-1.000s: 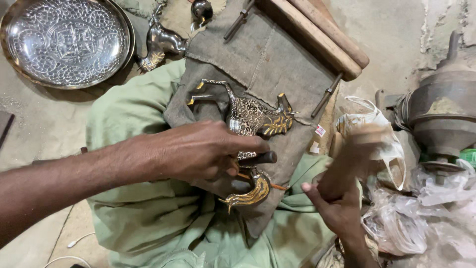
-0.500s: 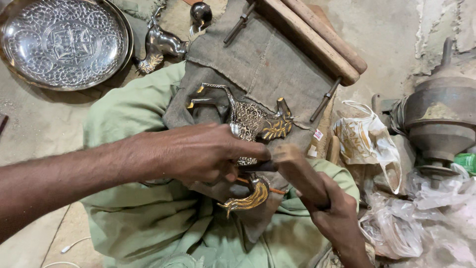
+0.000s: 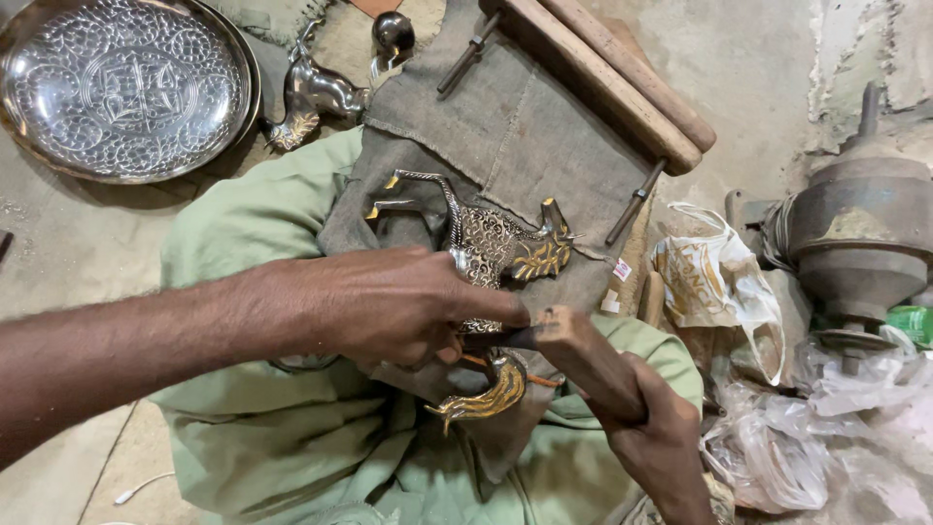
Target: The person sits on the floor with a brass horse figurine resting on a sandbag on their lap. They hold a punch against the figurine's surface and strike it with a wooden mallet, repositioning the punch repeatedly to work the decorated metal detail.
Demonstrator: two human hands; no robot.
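Observation:
An ornate silver and gold metal animal figurine (image 3: 496, 243) lies on a grey burlap cloth (image 3: 525, 126) over my lap. My left hand (image 3: 389, 306) presses on its middle and pinches a short dark metal chisel (image 3: 503, 338) between thumb and fingers. My right hand (image 3: 661, 437) grips a wooden mallet (image 3: 583, 355), and the mallet's end touches the chisel's end. The figurine's gold curved part (image 3: 486, 399) sticks out below my left hand.
An embossed silver tray (image 3: 121, 87) lies at the top left, with another silver figurine (image 3: 316, 97) beside it. Wooden sticks (image 3: 612, 78) and metal rods rest at the cloth's top. A rusty round machine (image 3: 855, 243) and plastic bags (image 3: 719, 282) crowd the right.
My right hand has swung down and left from beside the plastic bag, bringing the mallet onto the chisel. My left hand has stayed on the figurine.

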